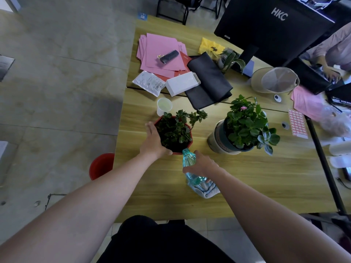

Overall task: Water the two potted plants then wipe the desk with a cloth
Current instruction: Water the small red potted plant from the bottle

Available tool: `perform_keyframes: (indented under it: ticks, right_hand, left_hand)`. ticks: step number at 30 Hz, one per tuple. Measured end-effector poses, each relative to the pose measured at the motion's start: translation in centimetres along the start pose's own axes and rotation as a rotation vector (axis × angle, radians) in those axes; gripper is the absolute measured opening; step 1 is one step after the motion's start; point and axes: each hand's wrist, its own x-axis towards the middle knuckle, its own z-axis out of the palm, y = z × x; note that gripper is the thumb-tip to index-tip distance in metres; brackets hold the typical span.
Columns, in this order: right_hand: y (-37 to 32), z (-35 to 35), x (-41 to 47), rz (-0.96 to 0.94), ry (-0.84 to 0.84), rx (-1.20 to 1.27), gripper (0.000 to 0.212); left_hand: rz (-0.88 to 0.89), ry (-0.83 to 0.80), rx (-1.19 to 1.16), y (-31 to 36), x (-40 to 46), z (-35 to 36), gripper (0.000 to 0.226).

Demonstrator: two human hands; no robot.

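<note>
The left hand (152,142) wraps the near-left wall of the red pot (187,148), fingers curved along its faceted plastic rim and thumb at the near edge. The pot holds a small-leaved green plant and stands on the wood-grain desk (256,177), near its left edge.

The right hand (202,165) grips a clear blue-green plastic bottle (189,160) around its ribbed middle, fingers curled about the body. The bottle is tilted, its uncapped neck directed at the near rim of the red pot. Whether the neck touches the rim cannot be determined.

Under the bottle base lies a folded light-blue cloth (206,189) of soft, ridged texture, flat on the desk.

The second plant (247,124), broad-leaved with one pink flower, stands to the right in a round, cream and dark-green pot (218,141), apart from the red pot.

Behind the red pot stands a translucent plastic cup (163,106). Farther back lie pink paper sheets (160,52), a white rectangular box (182,83) and a folded dark fabric case (208,82).
</note>
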Motion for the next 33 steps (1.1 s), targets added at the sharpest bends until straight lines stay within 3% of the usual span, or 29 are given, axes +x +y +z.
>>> perform_keyframes:
  ticks: [3, 7, 10, 12, 19, 33]
  right_hand:
    - [0.2, 0.1, 0.0, -0.002, 0.015, -0.003, 0.075]
    - [0.4, 0.1, -0.1, -0.011, 0.031, 0.009, 0.072]
    - [0.7, 0.1, -0.2, -0.012, 0.03, 0.018, 0.073]
    - [0.8, 0.1, -0.1, -0.013, 0.021, 0.031, 0.075]
    - [1.1, 0.0, 0.3, -0.037, 0.019, 0.033, 0.078]
    - [1.5, 0.0, 1.2, -0.055, 0.013, 0.031, 0.08]
  left_hand:
    - [-0.077, 0.02, -0.273, -1.4, -0.5, 1.5, 0.134]
    - [-0.094, 0.035, -0.521, -2.5, -0.8, 2.0, 0.096]
    - [-0.064, 0.104, -0.562, -1.8, 0.2, 0.7, 0.046]
    - [-0.082, 0.156, -0.487, -1.0, 1.1, -0.6, 0.029]
    - [-0.124, 0.098, -0.313, -0.4, 3.4, -2.9, 0.041]
    - [-0.144, 0.036, -0.24, 0.1, 4.1, -3.5, 0.026]
